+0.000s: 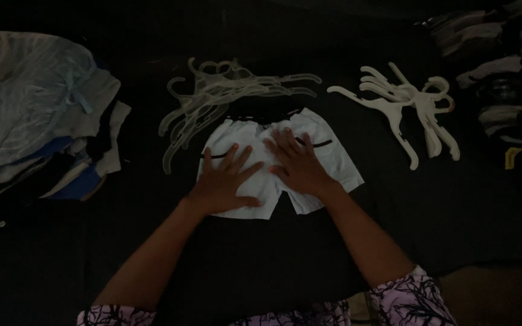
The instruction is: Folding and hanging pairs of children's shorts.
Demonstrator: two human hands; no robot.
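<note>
On black cloth (pixel 442 217), white cotton shorts (pixel 333 160), left hand (pixel 222 181), right hand (pixel 297 163) pressed flat.

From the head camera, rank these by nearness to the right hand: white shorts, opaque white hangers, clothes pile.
1. White shorts with black trim: directly under the right hand.
2. Opaque white plastic hangers: upper right.
3. Pile of folded clothes: far left.

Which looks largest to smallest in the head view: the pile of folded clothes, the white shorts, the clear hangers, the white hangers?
1. Pile of folded clothes
2. White shorts with dark trim
3. Clear plastic hangers and white plastic hangers: the heaps look alike, so unranked.
</note>
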